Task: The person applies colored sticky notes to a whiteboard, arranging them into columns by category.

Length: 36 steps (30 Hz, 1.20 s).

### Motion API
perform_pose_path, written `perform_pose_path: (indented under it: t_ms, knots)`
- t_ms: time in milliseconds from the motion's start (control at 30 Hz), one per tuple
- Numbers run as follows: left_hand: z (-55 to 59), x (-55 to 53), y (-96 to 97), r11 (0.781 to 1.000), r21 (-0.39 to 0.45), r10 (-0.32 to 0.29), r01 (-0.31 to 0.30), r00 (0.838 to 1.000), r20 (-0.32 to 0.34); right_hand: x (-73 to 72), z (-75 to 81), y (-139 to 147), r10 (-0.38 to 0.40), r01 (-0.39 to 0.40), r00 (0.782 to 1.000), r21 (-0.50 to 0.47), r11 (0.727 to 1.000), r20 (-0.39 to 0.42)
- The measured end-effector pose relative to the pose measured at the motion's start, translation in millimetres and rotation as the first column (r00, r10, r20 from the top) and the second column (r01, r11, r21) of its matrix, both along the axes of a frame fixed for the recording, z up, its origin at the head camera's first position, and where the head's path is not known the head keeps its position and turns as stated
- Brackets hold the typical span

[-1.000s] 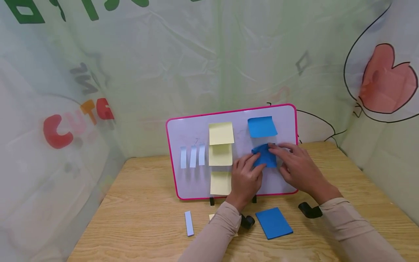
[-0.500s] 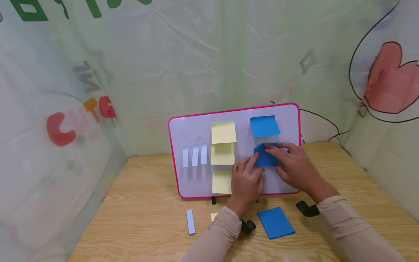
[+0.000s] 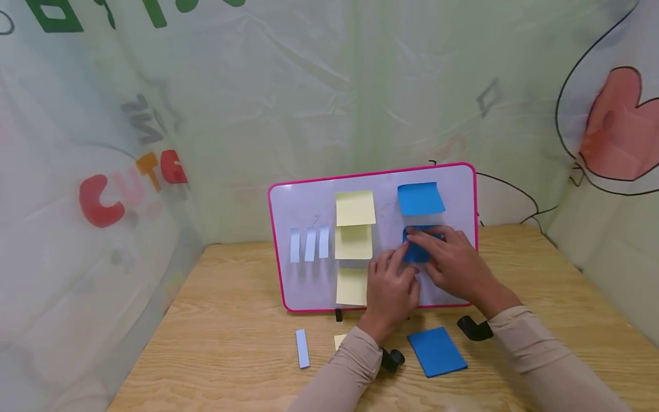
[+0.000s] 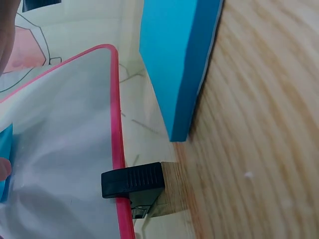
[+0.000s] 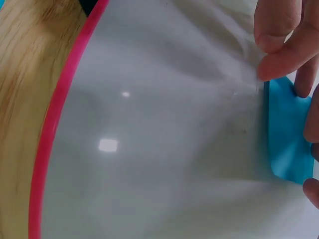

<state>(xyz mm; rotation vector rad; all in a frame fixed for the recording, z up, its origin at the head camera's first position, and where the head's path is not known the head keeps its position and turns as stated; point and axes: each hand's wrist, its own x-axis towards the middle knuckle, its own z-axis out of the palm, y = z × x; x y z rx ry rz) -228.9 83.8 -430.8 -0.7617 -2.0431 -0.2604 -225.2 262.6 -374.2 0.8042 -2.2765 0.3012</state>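
A lower blue sticky note lies on the pink-rimmed whiteboard, beneath an upper blue note. My right hand presses fingertips along its top edge, near the top left corner. From the lower left, my left hand reaches up with its index finger touching the note's left side. In the right wrist view the blue note sits between fingers of both hands, its lower edge slightly off the board. Fingers cover part of the note in the head view.
Three yellow notes and three pale blue strips hang on the board. A blue note pad, a strip pad and a partly hidden yellow pad lie on the wooden table. A black stand clip grips the board's lower rim.
My right hand has slid leftward along the note's top edge, and the raised top left part now lies flatter. My left hand stays at the left side; the head view has shifted slightly.
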Motion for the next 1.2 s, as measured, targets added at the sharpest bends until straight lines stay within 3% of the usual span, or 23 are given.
perform_pose_path:
  t_ms: [333, 700, 967, 1200]
  knots:
    - [-1.2, -1.4, 1.0, 1.0, 0.0, -0.005, 0.005, 1.0, -0.008, -2.9, -2.0, -5.6, 0.011, -0.011, 1.0, -0.051, 0.999, 0.004]
    - [2.2, 1.1, -0.3, 1.0, -0.014, -0.01, 0.011, 1.0, 0.017, 5.3, -3.1, 6.7, -0.1, 0.1, 0.995, -0.102, 0.99, 0.006]
    - [2.5, 1.6, -0.3, 1.0, -0.005, -0.023, 0.023, 1.0, 0.016, 8.4, -6.7, 24.9, -0.128, 0.119, 0.99, -0.123, 0.985, -0.061]
    - [1.9, 2.6, -0.2, 0.999, 0.002, -0.055, 0.055, 0.997, 0.049, 12.5, -10.1, 30.3, -0.154, 0.146, 0.987, -0.149, 0.978, -0.045]
